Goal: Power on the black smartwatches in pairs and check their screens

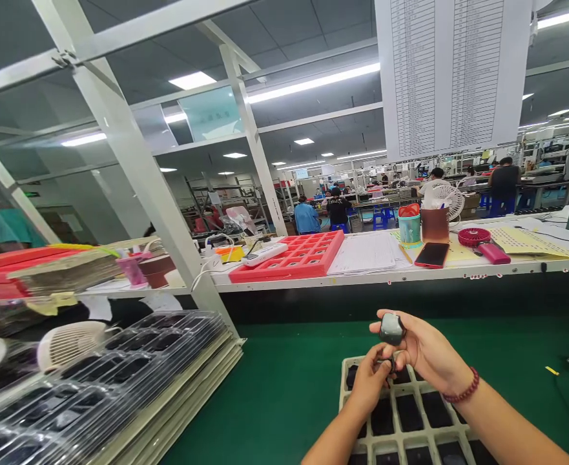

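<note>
One glossy dark piece [391,328] sits clamped between the right hand's [422,349] thumb and curled fingers.

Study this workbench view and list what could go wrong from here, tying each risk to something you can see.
The glossy dark piece, held in the right hand's fingers above the compartmented tray, could slip and get scratched.

The left hand is just below it, so the hands might bump and jar the piece.

The phone lies near the front edge of the shelf; a knock might send it down.
</note>
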Tool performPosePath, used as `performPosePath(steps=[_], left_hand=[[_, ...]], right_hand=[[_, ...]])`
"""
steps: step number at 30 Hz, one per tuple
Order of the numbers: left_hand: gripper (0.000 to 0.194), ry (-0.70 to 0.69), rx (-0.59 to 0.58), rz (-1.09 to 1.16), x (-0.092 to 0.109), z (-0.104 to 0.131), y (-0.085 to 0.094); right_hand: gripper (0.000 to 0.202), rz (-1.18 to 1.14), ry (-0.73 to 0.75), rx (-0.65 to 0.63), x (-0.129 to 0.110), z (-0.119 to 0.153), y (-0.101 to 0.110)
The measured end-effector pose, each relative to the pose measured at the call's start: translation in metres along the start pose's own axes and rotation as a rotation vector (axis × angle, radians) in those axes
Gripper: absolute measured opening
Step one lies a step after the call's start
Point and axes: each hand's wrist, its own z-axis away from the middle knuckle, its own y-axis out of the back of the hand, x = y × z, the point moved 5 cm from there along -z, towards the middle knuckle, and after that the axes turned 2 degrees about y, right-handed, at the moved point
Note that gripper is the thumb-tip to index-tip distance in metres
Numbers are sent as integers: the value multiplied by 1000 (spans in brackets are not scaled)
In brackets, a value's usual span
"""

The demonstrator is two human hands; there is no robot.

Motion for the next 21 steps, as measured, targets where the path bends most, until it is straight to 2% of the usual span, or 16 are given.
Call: performPosePath(steps=[2,5,9,13,18,21], left_hand=[[44,-17,-22,-24,-2,-1,0],[42,-30,-50,-24,-6,-2,0],[43,-35,-50,-23,-9,-3,1],[44,-10,-39,-25,-6,-1,1],[44,-27,-71,-16,2,1,-3],[44,-10,-50,-8,1,1,-2]], right_hand=[[31,40,-30,-24,7,-13,14],[36,119,-26,-97,13,-19,19],[38,214,-20,-145,13,-17,16],[35,194,-19,-182,13,-16,14],[28,249,59,-114,11,-20,18],[33,224,47,-126,-1,-14,10]])
